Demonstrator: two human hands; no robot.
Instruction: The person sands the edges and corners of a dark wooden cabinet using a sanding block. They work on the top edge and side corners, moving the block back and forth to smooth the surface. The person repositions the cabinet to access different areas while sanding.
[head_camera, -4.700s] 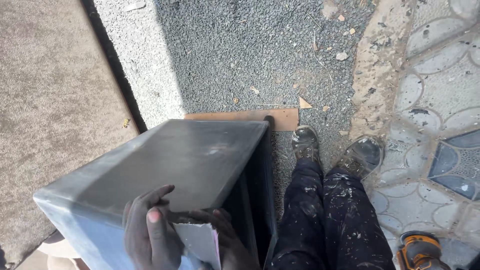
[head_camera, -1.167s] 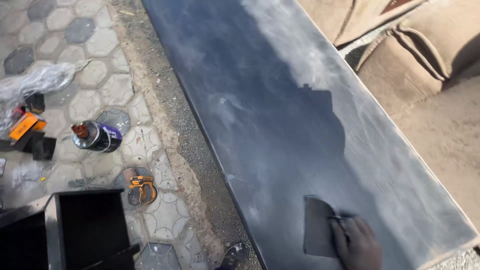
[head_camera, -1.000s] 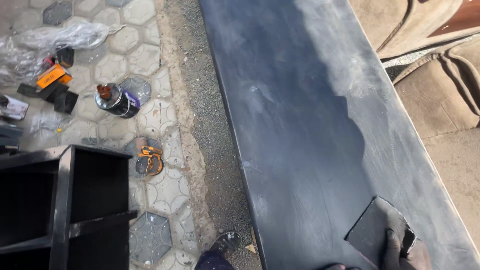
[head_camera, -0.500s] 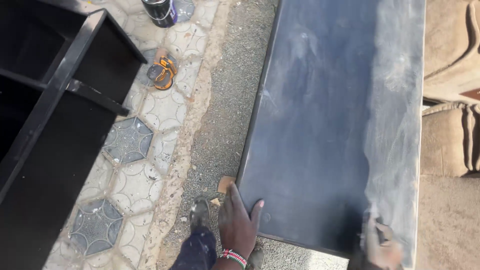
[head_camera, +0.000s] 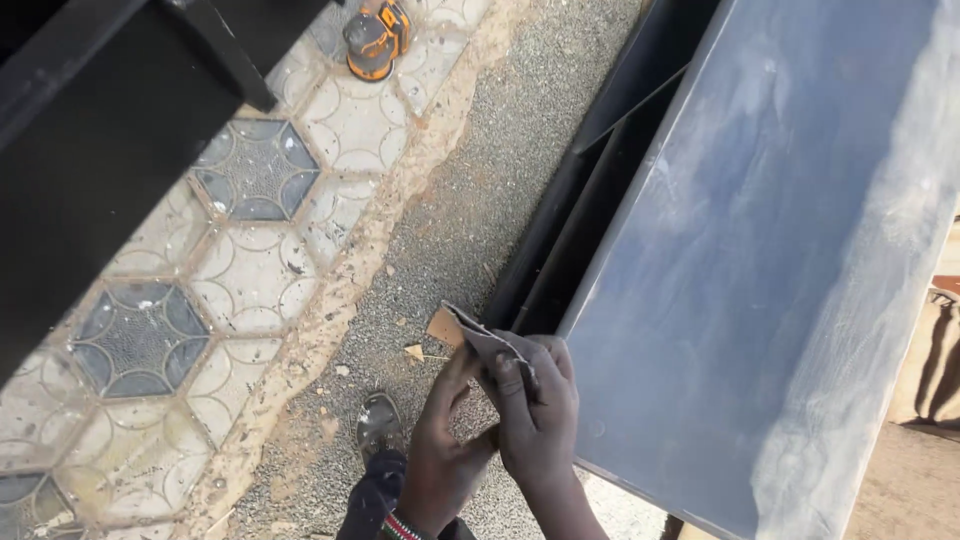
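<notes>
Both hands have come together off the grey panel (head_camera: 790, 250): my left hand (head_camera: 440, 440) and right hand (head_camera: 535, 405) pinch the folded sandpaper (head_camera: 485, 340) at its near corner, above the gravel

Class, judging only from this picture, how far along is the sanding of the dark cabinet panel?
Done: the panel shows pale dusty scuffing, heaviest along its right edge. In hand: the left hand and right hand both grip a sheet of sandpaper off the surface. Left: the panel's darker left part looks less worked.
</notes>
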